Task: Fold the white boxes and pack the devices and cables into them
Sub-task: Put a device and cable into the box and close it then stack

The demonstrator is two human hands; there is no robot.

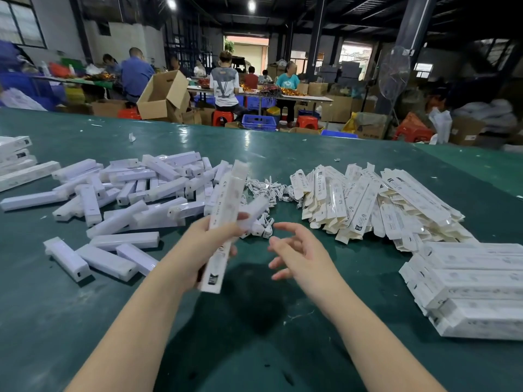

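My left hand (pixel 210 241) grips a long white box (pixel 216 267), held upright and tilted, with a white bar-shaped device (pixel 233 188) sticking out of its top. My right hand (pixel 294 250) hovers just right of the box with fingers loosely spread, holding nothing. A heap of white devices (pixel 135 193) covers the green table (pixel 85 306) on the left. White coiled cables (pixel 268 190) lie in the middle behind my hands. Flat unfolded white boxes (pixel 368 205) are piled on the right.
Packed white boxes (pixel 475 284) are stacked at the right edge, and a few more (pixel 17 162) sit at the far left. Beyond the table, people sit at other benches among cardboard cartons (pixel 164 94), stools and blue crates.
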